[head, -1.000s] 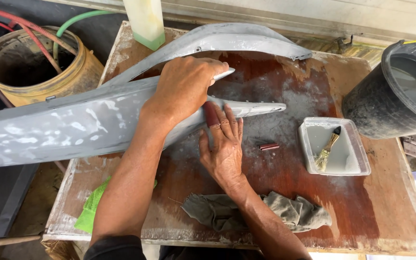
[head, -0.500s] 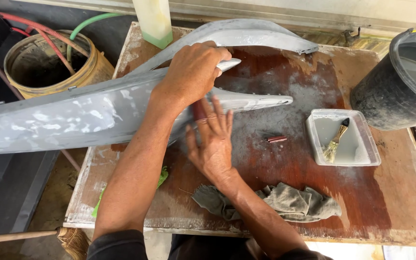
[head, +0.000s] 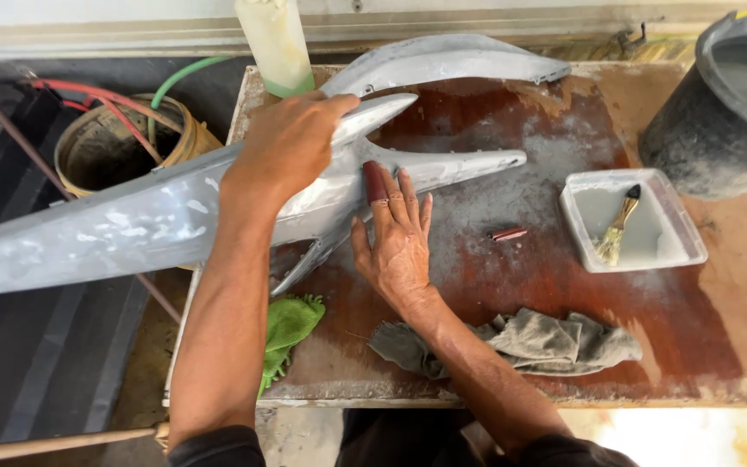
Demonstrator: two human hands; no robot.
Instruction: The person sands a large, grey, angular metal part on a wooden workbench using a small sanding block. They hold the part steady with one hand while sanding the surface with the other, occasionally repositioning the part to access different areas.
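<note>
Grey primed body panel (head: 131, 229), long and curved, lies across the left part of the wooden tabletop (head: 564, 294) and juts well past its left edge. The left hand (head: 287, 151) rests on top of the panel near its forked end, fingers (head: 326, 108) curled over the upper edge and pressed together. The right hand (head: 399, 238) lies flat just below the lower prong, fingers spread slightly, pressing a dark red strip of sandpaper (head: 375, 182) against the panel's surface. A small rolled piece of the same red paper (head: 508, 233) sits on the dusty tabletop nearby. Further right stands a white plastic tub (head: 680, 229) holding a paintbrush (head: 617, 227). A grey rag (head: 555, 342) lies crumpled beside the right forearm, a green cloth (head: 289, 324) under the left. A black bucket (head: 702, 130) stands at the far right corner, a yellow drum (head: 192, 143) with hoses off to the left.
</note>
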